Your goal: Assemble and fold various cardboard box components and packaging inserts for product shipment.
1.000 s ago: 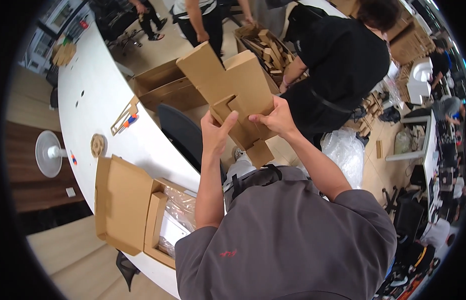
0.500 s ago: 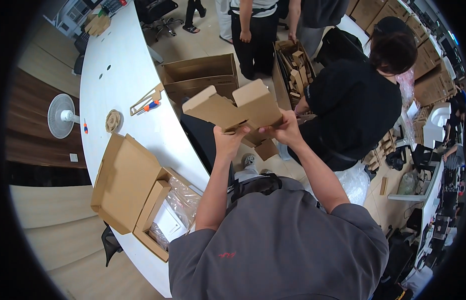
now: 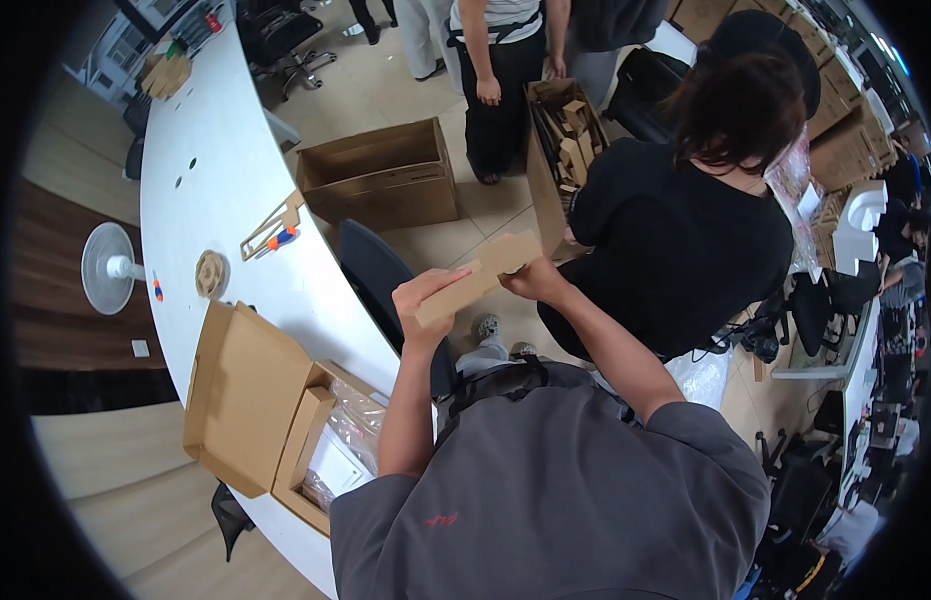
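Note:
A folded brown cardboard piece (image 3: 456, 296) is held in front of my body, slanting up to the right, with its long narrow side showing. My left hand (image 3: 423, 298) grips its lower left end, fingers lying along the top. At the other end my right hand (image 3: 536, 280) has its fingers closed around the cardboard; part of them is hidden. Left of my arms, an open cardboard box (image 3: 251, 390) lies on the white table (image 3: 286, 290). Inside the box are a clear plastic-wrapped item (image 3: 356, 420) and a white flat packet (image 3: 336, 465).
A large open carton (image 3: 381, 185) stands on the floor ahead. Beside it is a carton filled with cardboard pieces (image 3: 578, 150). A person in black (image 3: 676, 240) bends close on my right. A dark chair (image 3: 374, 270) sits against the table, which holds a cardboard ring (image 3: 212, 272).
The cardboard piece, spread with its flaps out before, is now turned and folded narrower. Both hands have come lower and a little left. The person in black has leaned nearer.

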